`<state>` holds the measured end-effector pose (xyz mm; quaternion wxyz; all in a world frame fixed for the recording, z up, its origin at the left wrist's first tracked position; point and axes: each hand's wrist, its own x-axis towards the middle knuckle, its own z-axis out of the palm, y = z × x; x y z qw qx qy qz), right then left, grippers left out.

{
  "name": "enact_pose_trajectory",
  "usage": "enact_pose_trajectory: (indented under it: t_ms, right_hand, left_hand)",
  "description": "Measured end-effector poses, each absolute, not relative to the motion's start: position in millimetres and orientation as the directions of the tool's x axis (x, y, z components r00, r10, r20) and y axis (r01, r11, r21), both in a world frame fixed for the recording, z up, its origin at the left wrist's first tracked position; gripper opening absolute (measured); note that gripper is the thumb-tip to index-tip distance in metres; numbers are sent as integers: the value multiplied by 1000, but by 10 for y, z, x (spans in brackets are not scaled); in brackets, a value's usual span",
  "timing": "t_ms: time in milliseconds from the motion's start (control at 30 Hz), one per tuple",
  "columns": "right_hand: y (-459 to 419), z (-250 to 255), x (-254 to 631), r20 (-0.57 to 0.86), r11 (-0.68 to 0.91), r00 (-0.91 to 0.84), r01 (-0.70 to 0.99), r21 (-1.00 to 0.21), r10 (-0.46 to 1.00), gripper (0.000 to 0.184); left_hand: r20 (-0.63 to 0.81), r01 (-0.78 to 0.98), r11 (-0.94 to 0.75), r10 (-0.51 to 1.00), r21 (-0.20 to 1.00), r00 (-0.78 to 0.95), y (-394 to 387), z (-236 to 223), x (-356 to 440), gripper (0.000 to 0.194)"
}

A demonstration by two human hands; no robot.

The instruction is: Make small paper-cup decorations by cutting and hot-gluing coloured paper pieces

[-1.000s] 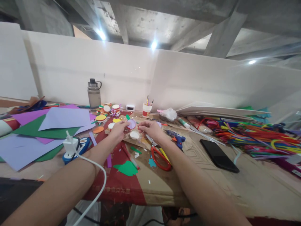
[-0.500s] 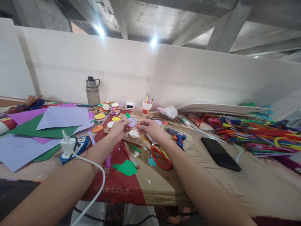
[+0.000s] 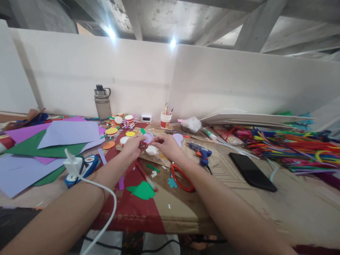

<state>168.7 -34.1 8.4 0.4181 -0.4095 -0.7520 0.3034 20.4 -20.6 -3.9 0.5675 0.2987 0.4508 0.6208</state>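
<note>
My left hand (image 3: 133, 147) is closed in a pinch on a small round piece with a light purple face (image 3: 148, 137). A bit of red shows at its lower edge, and a green strip (image 3: 143, 131) shows just behind it. Close to the right edge of the purple piece, my right hand (image 3: 168, 146) has its thumb and fingers pressed together; what they hold is too small to make out. Just beneath the hands is a white round piece (image 3: 151, 151). Beside my left hand sit a white-topped piece (image 3: 124, 141) and a yellow disc (image 3: 130, 134).
Red-handled scissors (image 3: 182, 179) and a blue glue gun (image 3: 204, 156) lie near my right forearm, with a black phone (image 3: 252, 171) farther right. A white cable (image 3: 113, 198) crosses my left forearm. A bottle (image 3: 102, 106) and pencil cup (image 3: 166, 119) stand behind.
My right hand has moved slightly left, bringing its fingertips up to the purple-faced piece. My left hand still holds that piece. The view has shifted slightly.
</note>
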Motion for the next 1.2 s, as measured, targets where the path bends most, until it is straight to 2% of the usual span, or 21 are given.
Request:
enact_pose_trajectory:
  t_ms: [167,533,833,1200]
  right_hand:
    - [-337,30,1666,429,517,-293,396,-759,854,10]
    - [-373,-21,1618,441,483,-197,388,-785,876,13]
    - [-361,-62,1605,462,486,-169,440,-755,871,12]
    - [-364,-80,1596,443,465,-152,398,-791,884,13]
  left_hand:
    - [-114,-420,23,975,907,-193,-237,-12,239,11]
    - [-74,-438,-23,976,899,-205,-250,3,268,11]
    - [-47,-446,-52,977,894,-208,-283,6,290,14]
    - [-57,-449,-37,979,893,-195,-268,8,297,16]
